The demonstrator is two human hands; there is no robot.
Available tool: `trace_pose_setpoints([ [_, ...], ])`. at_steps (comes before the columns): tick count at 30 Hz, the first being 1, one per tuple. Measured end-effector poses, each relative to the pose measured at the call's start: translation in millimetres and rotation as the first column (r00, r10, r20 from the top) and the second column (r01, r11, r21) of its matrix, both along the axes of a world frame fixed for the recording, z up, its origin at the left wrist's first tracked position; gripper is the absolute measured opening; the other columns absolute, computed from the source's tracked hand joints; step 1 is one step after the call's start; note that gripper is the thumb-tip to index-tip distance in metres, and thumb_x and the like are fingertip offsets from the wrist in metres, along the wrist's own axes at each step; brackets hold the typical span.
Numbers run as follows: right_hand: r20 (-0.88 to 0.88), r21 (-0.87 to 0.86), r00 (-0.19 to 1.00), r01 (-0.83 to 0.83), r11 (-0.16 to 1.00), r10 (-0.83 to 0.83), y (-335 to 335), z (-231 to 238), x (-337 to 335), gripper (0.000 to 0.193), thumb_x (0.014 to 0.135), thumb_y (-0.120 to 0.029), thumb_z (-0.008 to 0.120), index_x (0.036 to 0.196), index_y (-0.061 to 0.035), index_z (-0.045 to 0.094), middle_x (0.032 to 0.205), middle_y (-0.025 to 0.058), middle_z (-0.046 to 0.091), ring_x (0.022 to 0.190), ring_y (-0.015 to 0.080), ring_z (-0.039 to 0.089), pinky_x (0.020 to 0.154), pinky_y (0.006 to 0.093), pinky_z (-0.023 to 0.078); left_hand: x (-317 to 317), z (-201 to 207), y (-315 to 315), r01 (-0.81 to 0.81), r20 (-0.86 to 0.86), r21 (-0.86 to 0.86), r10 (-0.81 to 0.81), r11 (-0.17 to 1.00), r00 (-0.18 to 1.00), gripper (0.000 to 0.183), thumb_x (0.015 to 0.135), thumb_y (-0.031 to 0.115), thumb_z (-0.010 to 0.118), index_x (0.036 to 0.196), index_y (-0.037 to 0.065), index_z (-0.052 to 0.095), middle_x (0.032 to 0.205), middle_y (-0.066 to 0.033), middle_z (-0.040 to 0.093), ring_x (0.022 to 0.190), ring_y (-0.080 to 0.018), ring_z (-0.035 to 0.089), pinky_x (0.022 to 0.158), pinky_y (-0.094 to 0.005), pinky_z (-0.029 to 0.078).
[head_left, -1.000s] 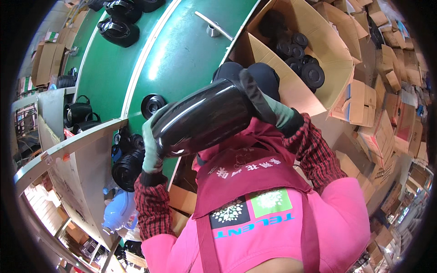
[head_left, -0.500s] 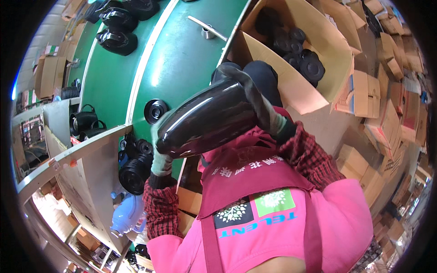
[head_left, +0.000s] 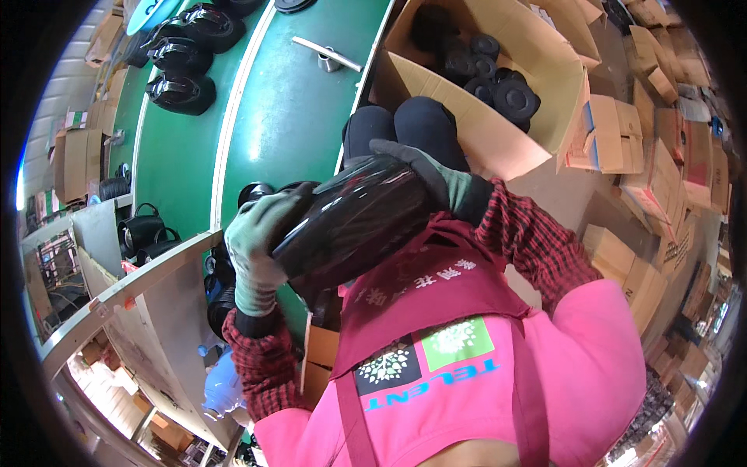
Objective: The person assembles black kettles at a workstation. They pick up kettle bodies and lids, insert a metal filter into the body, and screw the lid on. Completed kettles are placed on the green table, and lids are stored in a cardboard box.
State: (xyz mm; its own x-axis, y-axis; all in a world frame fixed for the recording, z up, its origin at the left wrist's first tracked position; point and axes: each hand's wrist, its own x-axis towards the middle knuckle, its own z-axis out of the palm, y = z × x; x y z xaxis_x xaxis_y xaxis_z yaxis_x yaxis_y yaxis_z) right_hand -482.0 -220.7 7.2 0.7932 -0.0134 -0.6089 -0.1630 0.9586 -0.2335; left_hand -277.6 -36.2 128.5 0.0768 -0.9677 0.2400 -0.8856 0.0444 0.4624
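Note:
Across my lap lies a glossy black rounded shell [head_left: 358,222], long and tapering, like the body of a jug or flask. My left hand [head_left: 264,233], in a grey-green glove with dark fingertips, grips its left end. The gloved right hand [head_left: 436,175] is wrapped over its upper right end. Behind the left glove, black round parts [head_left: 255,192] sit on the green work surface [head_left: 268,117], partly hidden. The underside of the shell is out of sight.
A large open carton [head_left: 498,144] holds several black round parts. A metal cup with a pale rod [head_left: 329,61] stands on the green surface. Several glossy black pieces [head_left: 180,93] line the far left. A metal rail [head_left: 148,276] crosses at left; stacked cartons [head_left: 615,132] fill the right.
The shell has turned in my hands, and more of the back of my left glove shows. My right hand has shifted down along the shell's end. The whole view has shifted slightly.

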Motion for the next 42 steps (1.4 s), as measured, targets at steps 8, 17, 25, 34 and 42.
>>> trace_pose_setpoints([
  [8, 0.424, -0.649, 0.898, 0.395, 0.650, -0.122, 20.6, 1.2, -10.3, 0.064, 0.111, -0.046, 0.034, 0.156, -0.0017, 0.032, 0.155, 0.0088, 0.042, 0.129, 0.0150, 0.051, 0.116, 0.0354, 0.037, 6.5, -147.3, 81.9, -0.386, -0.765, 0.178, 0.374, 0.905, 0.525, 0.063, 0.078, 0.022, 0.086, 0.133, 0.002, 0.062, 0.123, -0.0115, 0.069, 0.108, -0.0210, 0.067, 0.098, -0.0342, 0.052],
  [17, 0.515, -0.081, 0.844, 0.224, 0.971, -0.152, 22.3, -60.6, -29.9, 0.054, 0.109, -0.039, 0.040, 0.148, -0.0031, 0.048, 0.148, 0.0116, 0.055, 0.131, 0.0263, 0.056, 0.113, 0.0442, 0.043, -31.4, 5.2, -19.0, -0.109, -0.239, 0.234, 0.166, 0.966, 0.957, 0.062, 0.073, 0.019, 0.082, 0.131, 0.008, 0.064, 0.108, -0.0161, 0.070, 0.095, -0.0326, 0.070, 0.083, -0.0393, 0.055],
  [25, 0.407, -0.663, 0.913, 0.273, 0.697, 0.030, 14.7, -80.7, -57.0, 0.047, 0.111, -0.026, 0.036, 0.148, 0.0020, 0.045, 0.147, 0.0147, 0.054, 0.133, 0.0244, 0.054, 0.116, 0.0398, 0.041, -62.1, -1.2, -7.6, -0.011, -0.033, -0.264, 0.002, 0.965, 0.999, 0.074, 0.061, 0.047, 0.090, 0.122, 0.012, 0.068, 0.131, -0.0122, 0.061, 0.127, -0.0366, 0.053, 0.109, -0.0548, 0.037],
  [34, 0.362, -0.807, 0.928, 0.264, 0.529, 0.087, 32.4, -42.9, -45.2, 0.054, 0.105, -0.029, 0.051, 0.151, -0.0012, 0.041, 0.149, 0.0157, 0.052, 0.137, 0.0264, 0.051, 0.119, 0.0413, 0.036, -87.6, -34.9, -18.3, -0.171, -0.019, -0.482, 0.185, 0.859, 0.982, 0.051, 0.058, 0.053, 0.087, 0.091, 0.018, 0.071, 0.105, -0.0017, 0.064, 0.116, -0.0319, 0.055, 0.102, -0.0553, 0.040],
  [42, 0.341, -0.875, 0.929, 0.258, 0.409, 0.143, 7.0, -97.7, -73.6, 0.059, 0.096, -0.017, 0.067, 0.148, -0.0020, 0.043, 0.147, 0.0116, 0.055, 0.134, 0.0220, 0.054, 0.115, 0.0403, 0.042, -96.9, -39.4, -20.6, -0.113, -0.041, -0.481, 0.106, 0.870, 0.993, 0.051, 0.057, 0.048, 0.089, 0.092, 0.017, 0.069, 0.101, -0.0024, 0.063, 0.113, -0.0326, 0.055, 0.098, -0.0531, 0.043],
])
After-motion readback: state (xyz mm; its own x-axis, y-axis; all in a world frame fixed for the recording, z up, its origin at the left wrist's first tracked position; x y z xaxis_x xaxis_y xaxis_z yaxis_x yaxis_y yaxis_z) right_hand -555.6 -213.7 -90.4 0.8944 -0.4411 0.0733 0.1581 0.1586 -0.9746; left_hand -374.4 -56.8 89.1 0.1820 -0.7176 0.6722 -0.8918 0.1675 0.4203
